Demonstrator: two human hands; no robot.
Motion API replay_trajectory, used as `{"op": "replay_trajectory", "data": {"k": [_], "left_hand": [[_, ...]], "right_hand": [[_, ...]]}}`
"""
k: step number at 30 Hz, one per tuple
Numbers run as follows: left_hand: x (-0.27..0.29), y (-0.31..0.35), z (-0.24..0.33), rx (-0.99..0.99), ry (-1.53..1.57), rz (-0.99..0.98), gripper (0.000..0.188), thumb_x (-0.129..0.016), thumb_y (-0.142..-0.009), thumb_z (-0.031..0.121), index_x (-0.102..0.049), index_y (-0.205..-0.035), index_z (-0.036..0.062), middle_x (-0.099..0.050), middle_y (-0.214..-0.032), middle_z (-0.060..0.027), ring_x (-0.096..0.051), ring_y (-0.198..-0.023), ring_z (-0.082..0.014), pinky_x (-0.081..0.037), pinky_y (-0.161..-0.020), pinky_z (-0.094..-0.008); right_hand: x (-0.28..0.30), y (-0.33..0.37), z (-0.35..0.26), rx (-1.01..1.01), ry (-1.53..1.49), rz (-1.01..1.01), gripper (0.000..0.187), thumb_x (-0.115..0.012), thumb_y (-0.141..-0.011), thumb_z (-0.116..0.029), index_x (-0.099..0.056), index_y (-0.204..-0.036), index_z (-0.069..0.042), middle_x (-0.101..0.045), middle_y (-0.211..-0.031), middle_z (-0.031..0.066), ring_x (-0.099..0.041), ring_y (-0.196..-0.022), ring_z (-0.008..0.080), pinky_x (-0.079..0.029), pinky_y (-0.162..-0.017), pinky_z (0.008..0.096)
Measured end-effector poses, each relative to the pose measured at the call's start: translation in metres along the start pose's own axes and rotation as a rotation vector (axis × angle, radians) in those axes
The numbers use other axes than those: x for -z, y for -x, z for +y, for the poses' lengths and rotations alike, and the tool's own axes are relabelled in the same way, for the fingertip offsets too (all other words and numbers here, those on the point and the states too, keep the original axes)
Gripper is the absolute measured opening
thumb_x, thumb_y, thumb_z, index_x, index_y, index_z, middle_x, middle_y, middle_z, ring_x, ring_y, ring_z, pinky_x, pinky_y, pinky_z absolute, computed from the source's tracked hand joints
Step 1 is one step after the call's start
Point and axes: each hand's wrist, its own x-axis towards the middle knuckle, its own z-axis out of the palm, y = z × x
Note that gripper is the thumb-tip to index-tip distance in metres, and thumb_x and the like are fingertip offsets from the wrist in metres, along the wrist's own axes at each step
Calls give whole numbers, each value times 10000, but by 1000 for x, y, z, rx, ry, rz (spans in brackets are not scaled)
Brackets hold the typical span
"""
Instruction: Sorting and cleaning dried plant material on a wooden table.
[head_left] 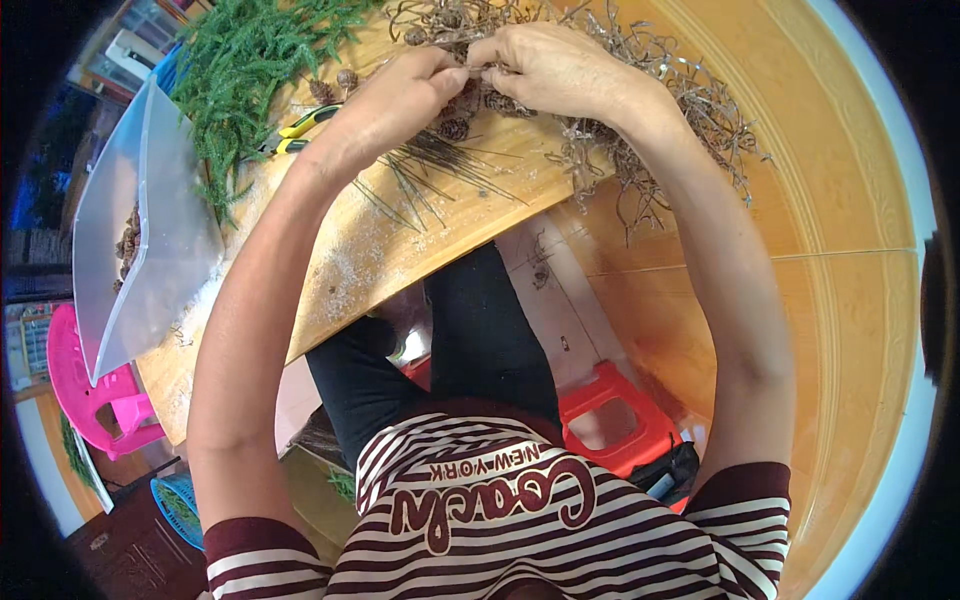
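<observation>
At the far side of the wooden table (350,275), my left hand (405,95) and my right hand (560,72) meet, fingers pinched. Something thin runs between the fingertips, perhaps a stem or wire; its kind is too small to make out. Around and below them lie small brown pine cones (454,128), and a tangle of curly brown twigs (690,105) spreads out beyond and to the right. A bunch of thin dark wire-like stems (430,168) lies on the wood just below the left hand. Yellow-and-black-handled pliers (308,122) rest beside my left forearm.
Green needle sprigs (245,85) are heaped at the far left. A translucent plastic bin (165,210) with brown pieces stands on the table's left edge. Further off are a pink chair (95,385) and a blue basket (180,510). A red stool (615,420) sits below the table.
</observation>
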Motion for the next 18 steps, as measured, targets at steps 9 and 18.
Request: {"op": "replay_trajectory", "data": {"k": [9,18], "left_hand": [[-11,11,-5,-261,-89,150,368,-483,-979,303,-609,-1100,-21,-669,-938,-242,-640,-887,-398,-483,-834,-470],[-23,16,12,-224,-293,206,414,-426,-936,299,-639,-938,-57,-651,-794,-271,-626,-745,-438,-475,-746,-503]], "right_hand": [[-5,3,-7,89,87,134,191,-559,-923,-238,-627,-981,-70,-663,-913,144,-665,-877,349,-532,-736,474],[-26,1,-6,96,338,184,136,-576,-873,-208,-612,-915,-83,-656,-878,113,-673,-824,321,-551,-662,420]]}}
